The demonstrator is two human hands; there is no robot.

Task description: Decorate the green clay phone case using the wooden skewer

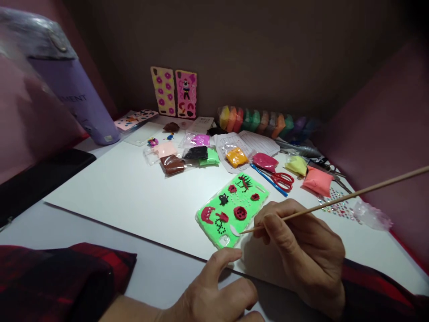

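A phone case (231,205) covered in bright green clay lies tilted on the white board, decorated with red and black clay shapes and beads. In my right hand (301,250) is a thin wooden skewer (335,201), pinched between thumb and fingers. Its tip touches or nearly touches a small white clay piece (234,230) near the case's camera cutout. My left hand (217,290) holds nothing; its index finger reaches toward the case's near edge while the other fingers curl loosely apart. Whether that fingertip touches the case I cannot tell.
Red scissors (283,180) and a blue pen-like tool (268,180) lie beyond the case. Several clay packets, such as a brown one (172,164) and a coral one (317,181), cover the board (134,205). A purple bottle (77,94) stands left; two decorated cases (186,94) lean behind.
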